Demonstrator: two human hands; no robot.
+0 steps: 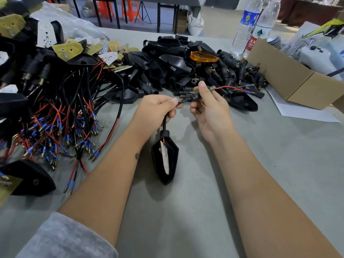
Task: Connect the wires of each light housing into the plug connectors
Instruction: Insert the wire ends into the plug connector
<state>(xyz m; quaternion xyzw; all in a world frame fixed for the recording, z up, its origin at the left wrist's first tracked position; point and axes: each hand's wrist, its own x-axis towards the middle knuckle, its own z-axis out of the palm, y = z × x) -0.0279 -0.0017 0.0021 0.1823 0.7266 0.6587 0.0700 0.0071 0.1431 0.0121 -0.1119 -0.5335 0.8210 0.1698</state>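
Observation:
My left hand (158, 107) grips the black sheathed cable (164, 122) of a black light housing (165, 161) that hangs below it, open side up with a white board inside. My right hand (208, 107) pinches a black plug connector (195, 95) with a threaded brass end; the cable runs into it. Red and black wires (232, 88) with blue-sleeved tips stick out of the connector's far end to the right.
A heap of black housings and connectors (178, 66) with one orange lens (203, 57) lies behind my hands. Wired housings with red and black leads (61, 125) cover the left. A cardboard box (290, 79) and two water bottles (247, 25) stand at the right.

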